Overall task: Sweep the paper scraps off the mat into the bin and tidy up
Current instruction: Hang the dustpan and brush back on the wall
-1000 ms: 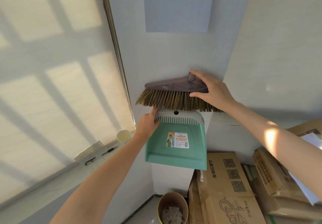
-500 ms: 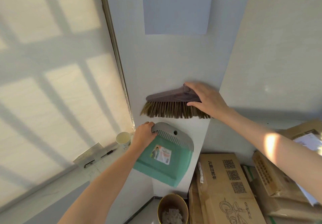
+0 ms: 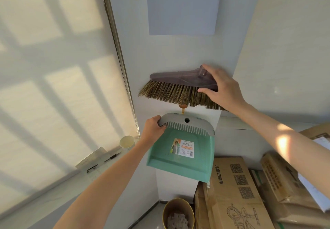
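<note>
My left hand (image 3: pixel 154 128) grips the left end of the grey toothed rim of a green dustpan (image 3: pixel 182 150), held flat against the white wall. Its hanging hole sits just under a small brown wall hook (image 3: pixel 183 106). My right hand (image 3: pixel 221 86) holds the right end of a brush head (image 3: pixel 180 86) with a dark purple top and brown bristles, pressed to the wall above the dustpan. At the bottom a round yellow bin (image 3: pixel 178 212) on the floor holds white paper scraps (image 3: pixel 177 220).
Stacked cardboard boxes (image 3: pixel 234 189) fill the lower right beside the bin. A windowsill on the left carries a paper cup (image 3: pixel 126 141), a folded paper and pens. A sheet of paper (image 3: pixel 184 5) hangs on the wall above. A sunlit blind covers the window.
The dustpan was lowered and tilted away from the wall, then raised again and straightened under the hook. The brush head stayed in place against the wall.
</note>
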Motion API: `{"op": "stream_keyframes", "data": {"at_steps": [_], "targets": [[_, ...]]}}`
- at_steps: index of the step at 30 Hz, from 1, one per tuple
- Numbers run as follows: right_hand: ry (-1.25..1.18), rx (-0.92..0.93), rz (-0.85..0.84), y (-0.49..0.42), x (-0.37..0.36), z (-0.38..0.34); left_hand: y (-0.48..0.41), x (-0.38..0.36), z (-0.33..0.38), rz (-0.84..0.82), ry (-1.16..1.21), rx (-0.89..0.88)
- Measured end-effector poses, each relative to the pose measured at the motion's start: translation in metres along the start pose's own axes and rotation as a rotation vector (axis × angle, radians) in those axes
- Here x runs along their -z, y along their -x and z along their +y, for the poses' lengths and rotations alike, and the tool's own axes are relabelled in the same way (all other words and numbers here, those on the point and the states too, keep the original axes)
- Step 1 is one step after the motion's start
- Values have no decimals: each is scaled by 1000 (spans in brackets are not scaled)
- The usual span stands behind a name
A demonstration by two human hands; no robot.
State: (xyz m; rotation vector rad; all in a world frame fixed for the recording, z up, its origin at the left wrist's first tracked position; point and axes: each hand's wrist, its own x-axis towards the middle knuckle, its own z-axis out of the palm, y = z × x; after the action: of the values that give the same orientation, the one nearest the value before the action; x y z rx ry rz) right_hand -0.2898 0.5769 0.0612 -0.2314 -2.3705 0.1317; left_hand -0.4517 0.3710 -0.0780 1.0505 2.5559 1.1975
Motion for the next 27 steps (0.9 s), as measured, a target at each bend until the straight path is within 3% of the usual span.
{"op": "stream_keyframes", "data": {"at_steps": [10,20,27], "targets": [[-21,-7,67,1,8,8,-7,1,9,29,64,41],[1,4,-105,14,-7,7,5,-12,4,72,85,48],[-37,-64,-115,16,-17,-4,9,-15,-2,91,45,64]]}}
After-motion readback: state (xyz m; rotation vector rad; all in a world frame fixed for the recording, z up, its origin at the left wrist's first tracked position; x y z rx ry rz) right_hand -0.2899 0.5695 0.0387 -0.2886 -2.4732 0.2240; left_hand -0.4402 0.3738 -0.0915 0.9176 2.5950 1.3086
